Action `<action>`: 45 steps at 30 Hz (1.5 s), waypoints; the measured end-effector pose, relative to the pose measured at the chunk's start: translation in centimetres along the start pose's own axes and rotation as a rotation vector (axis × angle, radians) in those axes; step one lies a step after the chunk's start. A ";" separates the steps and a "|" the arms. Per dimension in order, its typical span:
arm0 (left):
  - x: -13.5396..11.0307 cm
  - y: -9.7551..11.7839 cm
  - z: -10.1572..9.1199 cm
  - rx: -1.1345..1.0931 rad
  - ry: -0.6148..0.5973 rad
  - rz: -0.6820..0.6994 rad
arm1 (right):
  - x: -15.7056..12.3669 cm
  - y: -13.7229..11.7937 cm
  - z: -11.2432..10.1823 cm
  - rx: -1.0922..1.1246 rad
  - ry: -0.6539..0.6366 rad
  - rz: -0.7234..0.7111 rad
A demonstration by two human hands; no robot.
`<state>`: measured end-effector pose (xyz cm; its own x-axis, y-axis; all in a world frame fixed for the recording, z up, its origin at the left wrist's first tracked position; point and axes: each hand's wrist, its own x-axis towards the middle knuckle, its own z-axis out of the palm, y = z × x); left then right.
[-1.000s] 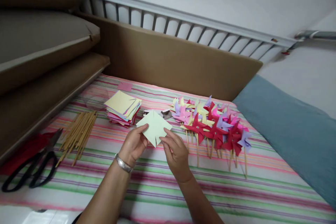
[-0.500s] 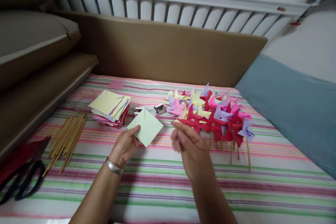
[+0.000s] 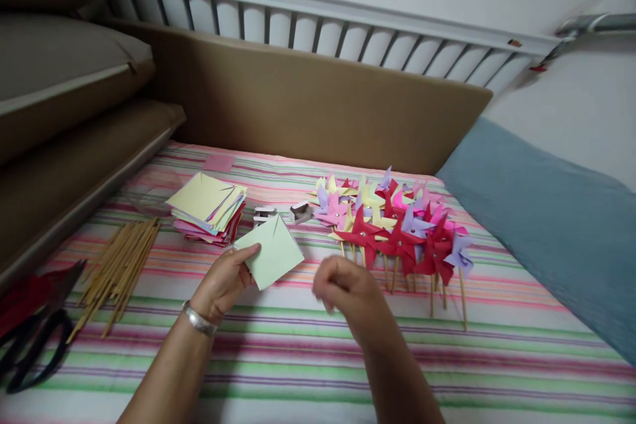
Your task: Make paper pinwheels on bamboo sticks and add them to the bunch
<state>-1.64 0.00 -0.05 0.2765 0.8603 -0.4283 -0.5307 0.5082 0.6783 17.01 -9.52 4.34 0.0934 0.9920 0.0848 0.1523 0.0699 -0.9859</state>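
Note:
My left hand (image 3: 226, 280) pinches a pale green square of paper (image 3: 271, 248) by its near-left corner, thumb on top. Slits run in from the paper's corners. My right hand (image 3: 348, 288), a little blurred, hovers to the right of the paper and apart from it, with its fingers curled in; anything inside them is hidden. Behind the green paper stand two small open boxes (image 3: 301, 212). Left of these lies a stack of coloured paper squares (image 3: 206, 202), pale yellow on top. Many paper pinwheels (image 3: 397, 232) on sticks lie beyond my right hand.
Wooden sticks (image 3: 116, 271) lie in a pile at the left, near black-handled scissors (image 3: 42, 344) and red material (image 3: 30, 298). A pink paper piece (image 3: 218, 163) lies farther back on the striped cloth (image 3: 298, 371). Brown cushions (image 3: 74, 139) and a brown board (image 3: 298, 99) border the surface.
My right hand has curled its extended index finger in and sunk slightly. My left hand has shifted a little left and down, tilting the green paper. The view has turned slightly.

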 end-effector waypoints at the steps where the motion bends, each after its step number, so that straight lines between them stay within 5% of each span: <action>1: 0.1 0.0 -0.1 0.012 -0.008 -0.003 | 2.1 1.0 0.2 -0.009 0.022 0.076; 5: 0.2 -0.2 -0.3 0.089 -0.044 -0.031 | 6.3 4.9 0.8 0.061 0.145 0.237; 9: 0.2 -0.5 -0.2 0.153 -0.079 -0.057 | 6.0 6.2 1.4 0.167 -0.002 0.283; 14: 0.3 -0.4 -0.3 0.172 -0.099 -0.045 | 6.1 6.6 1.4 0.200 0.028 0.340; 25: 1.0 0.4 -2.3 0.445 0.109 0.008 | 6.8 7.8 0.5 0.292 0.169 0.359; 29: 0.9 1.6 -4.4 0.992 0.308 0.213 | 7.1 7.7 -0.4 0.303 0.201 0.358; 32: -0.1 2.2 -4.2 1.449 0.483 0.369 | 7.0 7.4 -0.5 0.313 0.200 0.347; 34: -1.0 2.3 -2.8 1.512 0.548 0.547 | 6.9 7.1 -0.3 0.320 0.180 0.347; 38: -2.3 1.7 0.3 1.330 0.493 0.940 | 6.5 6.9 0.1 0.318 0.145 0.342; 41: -2.4 1.1 1.5 1.027 0.358 0.735 | 6.5 7.0 0.3 0.294 0.151 0.299; 45: -2.0 0.6 1.8 0.441 0.017 0.083 | 6.4 6.8 0.3 0.234 0.167 0.147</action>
<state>-1.09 -1.37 2.31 0.2320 0.8999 -0.3693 -0.1571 0.4093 0.8988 18.39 -2.66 -1.82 0.2603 0.9638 -0.0573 -0.1035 -0.0311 -0.9941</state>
